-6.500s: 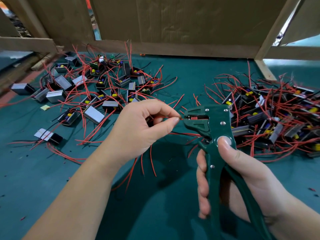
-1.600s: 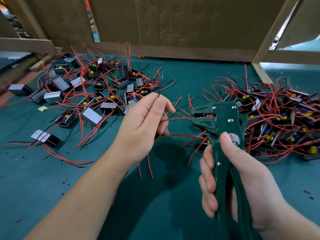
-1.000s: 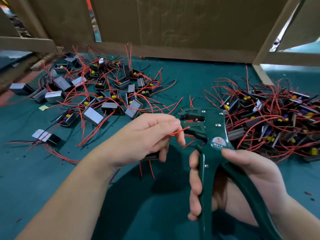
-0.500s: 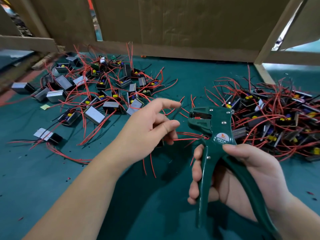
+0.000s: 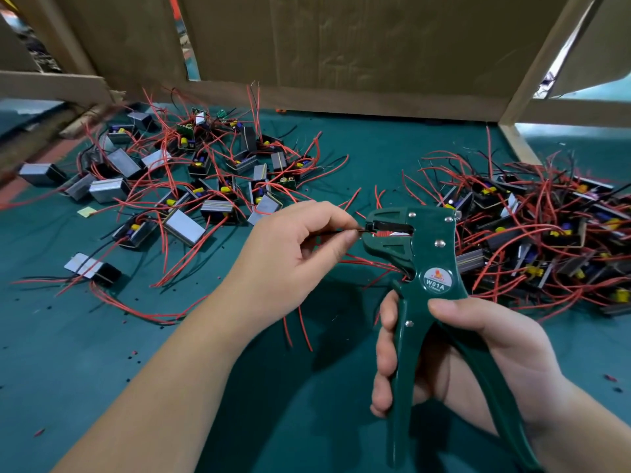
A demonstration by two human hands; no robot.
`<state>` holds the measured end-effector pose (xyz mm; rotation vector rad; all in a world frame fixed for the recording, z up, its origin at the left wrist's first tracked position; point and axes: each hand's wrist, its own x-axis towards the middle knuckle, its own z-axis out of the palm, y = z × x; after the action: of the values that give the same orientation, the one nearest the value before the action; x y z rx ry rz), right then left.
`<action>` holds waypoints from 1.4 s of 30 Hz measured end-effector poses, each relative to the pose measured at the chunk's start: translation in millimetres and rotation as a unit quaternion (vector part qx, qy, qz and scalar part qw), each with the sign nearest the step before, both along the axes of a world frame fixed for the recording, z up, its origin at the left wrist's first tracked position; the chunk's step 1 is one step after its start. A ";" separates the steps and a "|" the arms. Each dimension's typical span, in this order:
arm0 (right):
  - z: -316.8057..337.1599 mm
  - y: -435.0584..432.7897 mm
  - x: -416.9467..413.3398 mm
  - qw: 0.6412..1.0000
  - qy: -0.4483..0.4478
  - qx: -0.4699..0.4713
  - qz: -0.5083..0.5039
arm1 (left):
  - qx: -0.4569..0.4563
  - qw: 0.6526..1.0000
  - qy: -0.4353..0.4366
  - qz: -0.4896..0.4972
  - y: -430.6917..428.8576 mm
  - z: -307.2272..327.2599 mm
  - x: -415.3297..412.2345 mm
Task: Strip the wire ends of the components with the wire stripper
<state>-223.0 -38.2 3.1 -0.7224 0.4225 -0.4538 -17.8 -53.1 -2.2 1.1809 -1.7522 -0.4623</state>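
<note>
Nearest, the right hand closes its grip round the handles of the green stripper, head up. Just left of it, the left hand pinches a dark wire between thumb and forefinger, the tip at the stripper's mouth. Red leads dangle under that hand. Beyond, on the green worktop, wired components lie in a left pile and a right pile. A cardboard wall closes the back.
</note>
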 end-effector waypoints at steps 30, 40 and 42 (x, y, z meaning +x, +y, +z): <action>-1.0 -8.1 13.6 0.964 0.181 -0.045 -0.190 | 0.143 0.988 -0.026 -0.049 0.8 -8.3 4.4; -10.2 -4.3 5.1 0.983 0.011 -0.031 -0.179 | 0.091 0.987 -0.074 0.113 -10.2 -14.5 10.0; -9.3 -0.9 4.7 0.988 0.002 -0.027 -0.155 | 0.134 0.979 0.128 0.088 -9.1 -7.3 5.7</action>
<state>-218.3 -39.1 -6.1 -0.7128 0.5307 -0.7582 -12.2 -62.2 -9.4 1.3845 -1.3824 -0.7258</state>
